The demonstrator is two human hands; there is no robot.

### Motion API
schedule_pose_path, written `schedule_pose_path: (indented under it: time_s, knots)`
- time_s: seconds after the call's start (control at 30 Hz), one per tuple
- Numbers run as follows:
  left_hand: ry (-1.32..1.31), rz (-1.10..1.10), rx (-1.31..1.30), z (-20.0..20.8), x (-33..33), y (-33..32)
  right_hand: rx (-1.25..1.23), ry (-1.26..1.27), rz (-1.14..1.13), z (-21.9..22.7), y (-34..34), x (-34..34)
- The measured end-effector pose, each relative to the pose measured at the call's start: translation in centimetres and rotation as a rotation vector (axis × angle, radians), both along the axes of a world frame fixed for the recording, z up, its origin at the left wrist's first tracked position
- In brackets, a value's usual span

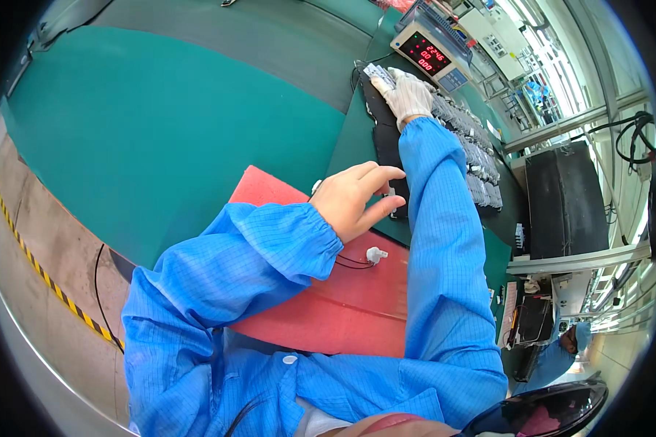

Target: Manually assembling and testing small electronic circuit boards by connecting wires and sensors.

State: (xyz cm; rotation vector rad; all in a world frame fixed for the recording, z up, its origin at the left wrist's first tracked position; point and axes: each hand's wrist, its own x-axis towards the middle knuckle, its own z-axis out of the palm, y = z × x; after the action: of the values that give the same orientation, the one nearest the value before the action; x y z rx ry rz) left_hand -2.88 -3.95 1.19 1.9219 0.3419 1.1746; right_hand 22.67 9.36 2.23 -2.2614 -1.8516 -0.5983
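My left hand [357, 200] is bare and hovers over the edge of a red foam mat [342, 306]. Its thumb and forefinger are apart, with nothing visible between them. A small white connector part [376, 255] with thin dark wires lies on the mat below it. Another small white piece [315, 187] peeks out behind the hand. My right hand [410, 96], in a white glove, reaches to the far end of a black tray [388, 146] of grey bundled parts [477, 156]. Its fingers touch a light grey piece [377, 73]; whether they grip it is hidden.
A meter with a red digital display [426, 54] stands just beyond my right hand. A green work mat [175, 138] spreads to the left. At the right are a black panel [567, 200] and metal frame rails. A person in blue [557, 357] is at lower right.
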Motion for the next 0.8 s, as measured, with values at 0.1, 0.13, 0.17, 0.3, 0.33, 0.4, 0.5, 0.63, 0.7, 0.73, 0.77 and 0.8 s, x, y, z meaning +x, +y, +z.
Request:
schedule_pose_path:
  time_s: [0.1, 0.13, 0.17, 0.3, 0.33, 0.4, 0.5, 0.63, 0.7, 0.73, 0.77, 0.8]
  knots:
    - [0.016, -0.022, -0.016, -0.3, 0.2, 0.1, -0.092, -0.084, 0.021, 1.5, -1.8, -0.5]
    - [0.020, -0.041, -0.032, -0.4, 0.7, 0.1, -0.095, -0.075, 0.009, 1.5, -2.7, 0.1]
    - [0.022, -0.044, -0.032, -0.4, 0.6, 0.1, -0.083, -0.082, 0.094, 1.7, -3.3, 0.1]
    - [0.057, -0.052, -0.022, -0.4, 0.3, 0.0, -0.047, -0.015, 0.368, 2.4, -8.5, -0.5]
    - [0.062, -0.048, -0.028, -0.5, 0.2, 0.1, -0.078, 0.013, 0.408, 2.6, -10.0, -1.1]
    - [0.079, -0.089, -0.033, -0.3, 0.4, 0.2, -0.140, 0.073, 0.506, 3.1, -13.3, -0.8]
    - [0.095, -0.083, -0.035, -0.5, 0.5, 0.4, -0.161, 0.061, 0.575, 3.6, -18.6, -1.3]
    - [0.135, -0.077, -0.045, 0.0, 0.5, 0.3, -0.125, 0.049, 0.582, 3.4, -24.3, -0.3]
    - [0.170, -0.080, -0.024, 0.1, 0.7, 0.1, -0.067, 0.063, 0.499, 2.7, -26.1, 0.0]
    - [0.193, -0.065, -0.016, 0.1, 0.8, 0.1, -0.026, 0.068, 0.433, 2.3, -26.8, 0.1]
    - [0.211, -0.076, 0.003, 0.1, 0.7, 0.0, 0.002, 0.052, 0.411, 2.2, -27.2, -0.1]
    - [0.203, -0.049, -0.018, -0.2, 0.9, 0.0, 0.005, 0.093, 0.390, 1.8, -27.5, -0.1]
